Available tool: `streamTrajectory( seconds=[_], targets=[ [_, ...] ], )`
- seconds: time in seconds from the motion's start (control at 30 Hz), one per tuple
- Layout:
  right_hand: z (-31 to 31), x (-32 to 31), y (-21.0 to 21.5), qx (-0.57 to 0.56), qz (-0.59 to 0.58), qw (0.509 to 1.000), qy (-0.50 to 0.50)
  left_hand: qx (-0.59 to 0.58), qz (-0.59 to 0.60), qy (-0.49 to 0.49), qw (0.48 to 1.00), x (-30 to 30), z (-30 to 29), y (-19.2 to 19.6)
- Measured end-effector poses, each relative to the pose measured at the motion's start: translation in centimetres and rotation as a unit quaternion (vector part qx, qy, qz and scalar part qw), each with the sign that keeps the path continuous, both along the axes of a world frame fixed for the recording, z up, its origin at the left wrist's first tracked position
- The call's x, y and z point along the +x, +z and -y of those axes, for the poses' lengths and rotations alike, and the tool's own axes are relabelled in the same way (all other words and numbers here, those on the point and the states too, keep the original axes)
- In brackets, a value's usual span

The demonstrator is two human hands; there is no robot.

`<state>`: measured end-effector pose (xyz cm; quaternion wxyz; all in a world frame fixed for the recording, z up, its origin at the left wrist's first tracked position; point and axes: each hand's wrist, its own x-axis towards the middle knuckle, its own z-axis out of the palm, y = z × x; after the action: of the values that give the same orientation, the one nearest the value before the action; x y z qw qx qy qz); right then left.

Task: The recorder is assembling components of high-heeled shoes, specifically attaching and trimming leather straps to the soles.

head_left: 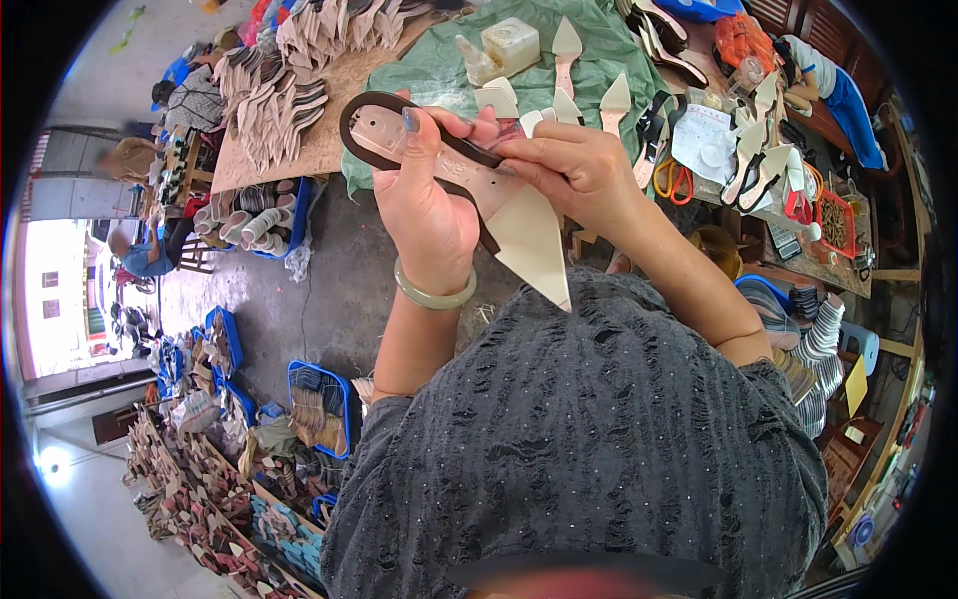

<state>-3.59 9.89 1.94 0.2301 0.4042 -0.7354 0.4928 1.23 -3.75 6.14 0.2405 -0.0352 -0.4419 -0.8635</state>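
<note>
My left hand [431, 225], with a pale bangle at the wrist, is closed round a shoe insole [529, 232]. The insole is beige with a cream pointed toe, which points down toward my dark top. A dark brown edging strip [351, 132] runs round its heel end and along the sides. At the middle of the insole, the fingers of my right hand [589, 172] are pinched on the edge and the strip. Beyond my hands, several similar insoles [567, 42] lie on a green sheet [424, 75], beside a cloudy plastic bottle [511, 45].
Stacks of insoles [269, 105] cover the board at the left. Orange-handled scissors [674, 182], white paper [701, 138] and an orange basket [836, 222] are on the right side. Blue crates [344, 407] stand on the floor. Other people sit at far left and far right.
</note>
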Motion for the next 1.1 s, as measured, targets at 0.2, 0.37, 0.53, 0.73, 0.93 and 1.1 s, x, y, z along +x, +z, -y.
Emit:
streamTrajectory(
  seconds=[0.2, 0.37, 0.53, 0.73, 0.93, 1.1],
  targets=[
    [1.1, 0.2, -0.5, -0.018, -0.026, 0.999, 0.038, -0.033, -0.069, -0.082, 0.994, 0.0, 1.5, -0.8],
    [1.3, -0.5, -1.2, -0.048, 0.006, 0.996, 0.071, -0.182, -0.050, -0.083, 0.979, 0.0, 1.6, -1.8],
    [1.7, -0.5, -2.1, -0.128, 0.394, 0.896, 0.160, -0.120, 0.019, -0.067, 0.990, 0.3, 0.7, -5.4],
    [-0.3, -0.7, -2.9, -0.181, 0.532, 0.808, 0.178, -0.164, 0.011, -0.047, 0.985, 0.2, 0.9, -5.2],
    [-1.5, -0.1, -2.6, -0.190, 0.619, 0.741, 0.180, -0.209, 0.014, -0.039, 0.977, 0.5, 0.7, -5.3],
    [-1.8, 1.2, -2.6, -0.192, 0.630, 0.738, 0.145, -0.254, 0.009, -0.015, 0.967, 0.3, 0.7, -5.9]
  ],
)
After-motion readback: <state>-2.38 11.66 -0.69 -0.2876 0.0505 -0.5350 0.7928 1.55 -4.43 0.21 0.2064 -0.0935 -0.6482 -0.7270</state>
